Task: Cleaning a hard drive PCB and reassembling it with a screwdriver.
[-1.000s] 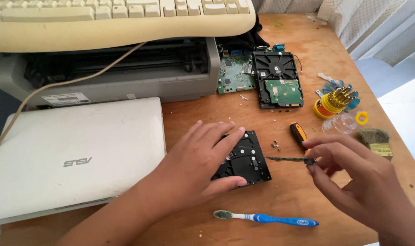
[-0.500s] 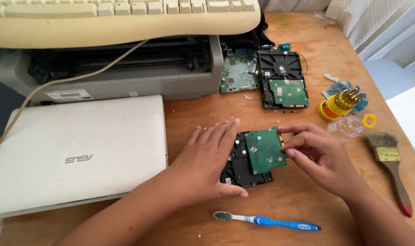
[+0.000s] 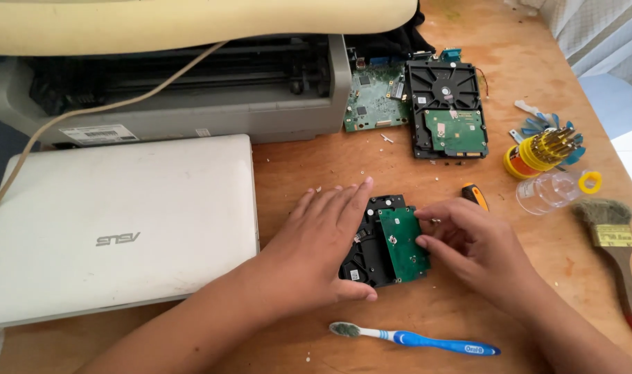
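Observation:
A black hard drive [image 3: 366,262] lies on the wooden table [image 3: 295,166] in front of me. My left hand [image 3: 316,242] rests flat over its left side, thumb hooked under the near edge, pinning it down. A green circuit board [image 3: 402,246] lies on the drive's right half. My right hand [image 3: 475,242] grips the board's right edge with its fingertips. An orange and black screwdriver [image 3: 475,195] lies just behind my right hand.
A white closed laptop [image 3: 115,221] lies left. Behind it stands a grey printer [image 3: 191,90] under a cream keyboard [image 3: 191,17]. A second drive [image 3: 446,107] and bare board [image 3: 375,97] lie at the back. Right: yellow bit set [image 3: 541,152], clear bottle [image 3: 548,192], paintbrush [image 3: 617,249]. Near edge: blue toothbrush [image 3: 413,339].
My right hand has put down the screwdriver, taken the green circuit board and lowered it onto the drive. My left hand has stayed on the drive.

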